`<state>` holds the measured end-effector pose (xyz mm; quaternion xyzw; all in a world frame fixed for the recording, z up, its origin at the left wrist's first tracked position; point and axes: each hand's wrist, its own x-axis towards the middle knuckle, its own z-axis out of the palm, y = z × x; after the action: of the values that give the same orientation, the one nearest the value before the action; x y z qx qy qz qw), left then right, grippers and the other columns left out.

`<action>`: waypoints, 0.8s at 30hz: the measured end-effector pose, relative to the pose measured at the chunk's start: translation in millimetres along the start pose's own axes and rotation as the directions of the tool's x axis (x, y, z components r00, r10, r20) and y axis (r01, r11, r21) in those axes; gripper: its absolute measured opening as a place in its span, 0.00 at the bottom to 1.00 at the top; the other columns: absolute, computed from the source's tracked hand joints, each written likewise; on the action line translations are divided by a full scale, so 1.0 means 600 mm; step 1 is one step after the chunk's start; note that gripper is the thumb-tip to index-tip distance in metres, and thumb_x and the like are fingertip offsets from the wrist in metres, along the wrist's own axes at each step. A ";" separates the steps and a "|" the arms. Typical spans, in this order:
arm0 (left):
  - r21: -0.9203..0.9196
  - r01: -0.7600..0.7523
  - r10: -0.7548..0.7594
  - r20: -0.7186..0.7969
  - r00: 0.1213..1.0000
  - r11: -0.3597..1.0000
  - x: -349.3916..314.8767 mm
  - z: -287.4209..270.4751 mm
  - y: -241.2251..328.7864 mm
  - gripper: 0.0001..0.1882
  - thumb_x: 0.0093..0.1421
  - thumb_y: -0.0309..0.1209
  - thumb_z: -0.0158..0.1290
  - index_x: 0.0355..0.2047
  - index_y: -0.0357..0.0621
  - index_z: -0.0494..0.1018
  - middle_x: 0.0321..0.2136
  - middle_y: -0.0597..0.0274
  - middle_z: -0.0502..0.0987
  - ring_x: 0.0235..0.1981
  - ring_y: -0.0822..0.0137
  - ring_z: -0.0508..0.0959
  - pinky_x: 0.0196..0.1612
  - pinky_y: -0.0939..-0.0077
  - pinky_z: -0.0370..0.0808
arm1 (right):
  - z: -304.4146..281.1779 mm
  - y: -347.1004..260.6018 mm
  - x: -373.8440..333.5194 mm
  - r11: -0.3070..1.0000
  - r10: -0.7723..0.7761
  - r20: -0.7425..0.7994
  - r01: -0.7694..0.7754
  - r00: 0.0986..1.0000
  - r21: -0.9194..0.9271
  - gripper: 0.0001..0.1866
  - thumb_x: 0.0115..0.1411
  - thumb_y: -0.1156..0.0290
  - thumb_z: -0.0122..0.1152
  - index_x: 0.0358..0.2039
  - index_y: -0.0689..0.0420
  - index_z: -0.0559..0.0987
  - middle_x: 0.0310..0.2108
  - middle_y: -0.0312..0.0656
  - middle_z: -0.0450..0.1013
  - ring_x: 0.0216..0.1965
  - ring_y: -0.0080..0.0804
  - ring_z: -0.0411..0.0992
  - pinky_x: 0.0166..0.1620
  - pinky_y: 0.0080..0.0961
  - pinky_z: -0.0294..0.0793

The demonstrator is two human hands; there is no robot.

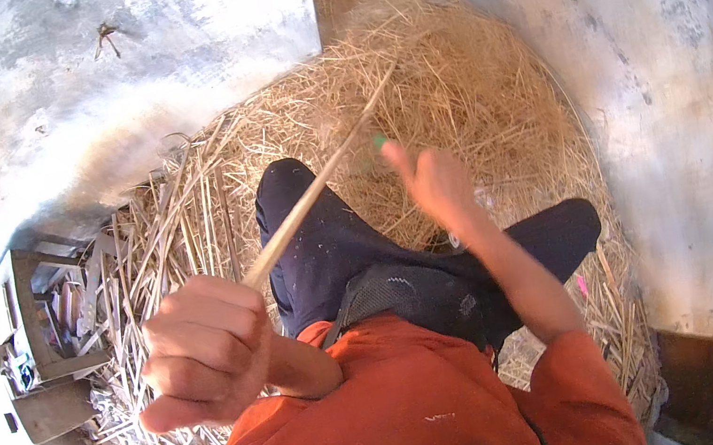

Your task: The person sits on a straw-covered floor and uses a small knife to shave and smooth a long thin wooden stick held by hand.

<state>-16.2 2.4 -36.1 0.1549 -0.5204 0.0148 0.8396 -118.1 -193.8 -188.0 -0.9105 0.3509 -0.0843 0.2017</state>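
Observation:
My left hand (207, 349) is a closed fist, raised in front of my chest at the left. Out of it runs a long pale stalk (317, 186), straw-coloured and tapering, slanting away over my left thigh to the far right. Its tip blurs against the straw beyond. My right hand (435, 180) hangs over the straw, apart from the stalk, its fingers curled in and slightly smeared. A small green spot (378, 140) shows at the end of its outstretched digit; what it is, and whether the curled fingers hold anything, I cannot make out.
I sit with bent knees (283, 183) on loose dry straw (477, 96). Longer stalks (185, 224) are heaped at the left, beside a battered wooden frame (35, 317). Worn pale walls (672, 119) stand close at right and far left. A pink scrap (581, 286) lies near my right elbow.

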 end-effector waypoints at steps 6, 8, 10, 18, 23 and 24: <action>-0.020 -0.026 0.026 0.001 1.000 0.999 0.005 -0.005 -0.009 0.29 0.66 0.48 0.30 0.09 0.50 0.52 0.01 0.74 0.52 0.01 0.81 0.46 0.05 0.85 0.43 | 0.043 0.120 0.060 0.966 0.252 0.024 -0.250 0.967 -0.073 0.41 0.60 0.40 0.32 0.20 0.70 0.76 0.15 0.58 0.69 0.23 0.55 0.72 0.27 0.43 0.71; 0.038 -0.035 0.037 -0.062 0.997 0.999 0.004 -0.010 -0.006 0.28 0.66 0.49 0.28 0.10 0.51 0.51 0.02 0.74 0.50 0.02 0.82 0.45 0.05 0.86 0.43 | 0.037 0.081 0.045 0.954 0.300 0.027 -0.300 0.954 0.017 0.40 0.61 0.40 0.33 0.21 0.69 0.77 0.15 0.58 0.69 0.25 0.53 0.73 0.27 0.41 0.70; 0.104 -0.023 0.035 -0.113 0.993 0.994 0.005 -0.013 0.003 0.28 0.66 0.49 0.27 0.10 0.52 0.50 0.02 0.74 0.48 0.02 0.82 0.44 0.05 0.87 0.43 | -0.006 0.031 0.027 0.949 0.236 0.113 -0.254 0.965 0.187 0.37 0.61 0.42 0.35 0.21 0.66 0.76 0.15 0.58 0.68 0.24 0.52 0.73 0.26 0.41 0.68; 0.311 0.048 0.092 -0.420 0.903 0.949 -0.013 0.028 -0.007 0.26 0.67 0.46 0.20 0.12 0.54 0.47 0.05 0.74 0.45 0.06 0.79 0.40 0.09 0.84 0.42 | -0.094 -0.129 -0.074 0.791 -0.359 0.039 0.282 0.932 0.543 0.21 0.62 0.58 0.46 0.21 0.62 0.72 0.10 0.47 0.60 0.11 0.42 0.59 0.19 0.32 0.59; 0.268 0.039 0.082 -0.428 0.900 0.963 -0.003 0.010 0.004 0.26 0.67 0.45 0.20 0.11 0.54 0.47 0.05 0.74 0.46 0.06 0.79 0.40 0.09 0.83 0.41 | -0.059 -0.079 -0.017 0.983 -0.056 0.079 0.041 0.995 0.181 0.26 0.62 0.52 0.44 0.21 0.62 0.75 0.12 0.53 0.63 0.15 0.52 0.64 0.19 0.38 0.61; 0.244 0.034 0.074 -0.420 0.905 0.969 -0.003 0.014 0.007 0.26 0.67 0.45 0.21 0.11 0.55 0.48 0.05 0.74 0.45 0.06 0.79 0.40 0.10 0.83 0.41 | -0.075 -0.075 -0.021 0.977 -0.093 0.120 0.067 0.988 0.202 0.27 0.61 0.49 0.43 0.22 0.61 0.77 0.13 0.55 0.65 0.17 0.56 0.66 0.20 0.42 0.63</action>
<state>-24.9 4.4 -33.1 0.2454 -0.3204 0.1211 0.9069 -113.2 -169.0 -128.0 -0.9029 0.2900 -0.0679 0.3099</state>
